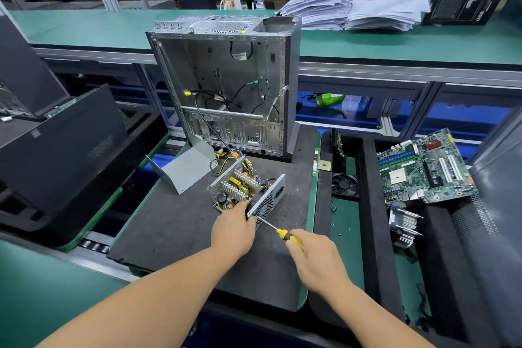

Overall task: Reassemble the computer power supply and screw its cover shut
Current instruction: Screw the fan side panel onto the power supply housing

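- Black panel (60, 147) lies tilted at the left, off the mat's left edge.
- Dark foam mat (175, 229) covers the middle of the desk (70, 28).
- Bent grey metal cover (185, 168) sits off the unit, near the mat's far-left corner, open side up.
- Empty computer case (226, 85) stands upright on the mat's far edge, side open, loose cables inside.
- Power supply (245, 191) rests mid-mat, just in front of the case, circuit board and heat sinks exposed, wire bundle trailing toward the case.
- Left hand (233, 232) grips the near corner of the power supply, fingers curled on its perforated end plate.
- Screwdriver (278, 232), yellow handle, tip on that end plate right by the left fingers.
- Right hand (316, 258) wraps round the screwdriver handle.
- Small black fan (345, 186) lies in the tray just past the mat's right edge.
- Green motherboard (426, 167) lies tilted at the far right, well apart from the power supply.
- Paper stacks (353, 10) on the back shelf, right side.
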